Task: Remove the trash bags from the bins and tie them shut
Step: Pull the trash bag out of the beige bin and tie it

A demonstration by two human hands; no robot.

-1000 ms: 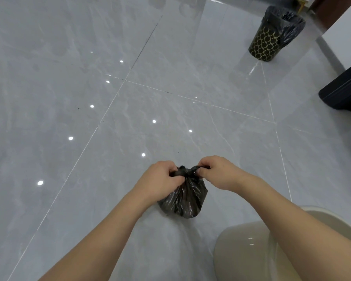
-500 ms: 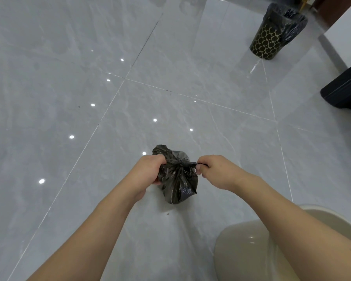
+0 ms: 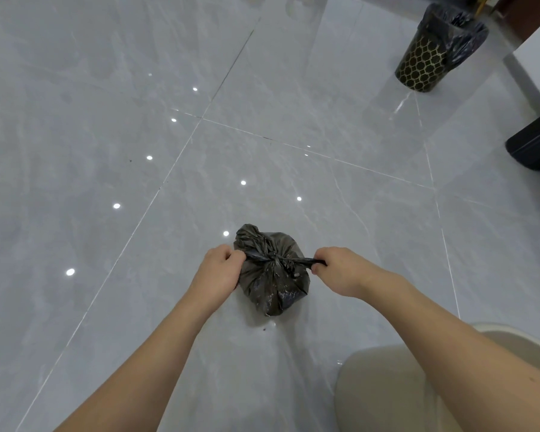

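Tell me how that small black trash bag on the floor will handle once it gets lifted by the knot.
The trash bag looks thin and crinkled, so it will probably sag and swing rather than hold shape. It is small and only partly filled, so likely light. The left hand and right hand pull its tails taut, so the knot should hold.

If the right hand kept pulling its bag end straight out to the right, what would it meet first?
Nothing close: the right hand pulls away from the small tied black plastic trash bag over bare grey floor tiles. The black furniture base lies farther back; depth is unclear.
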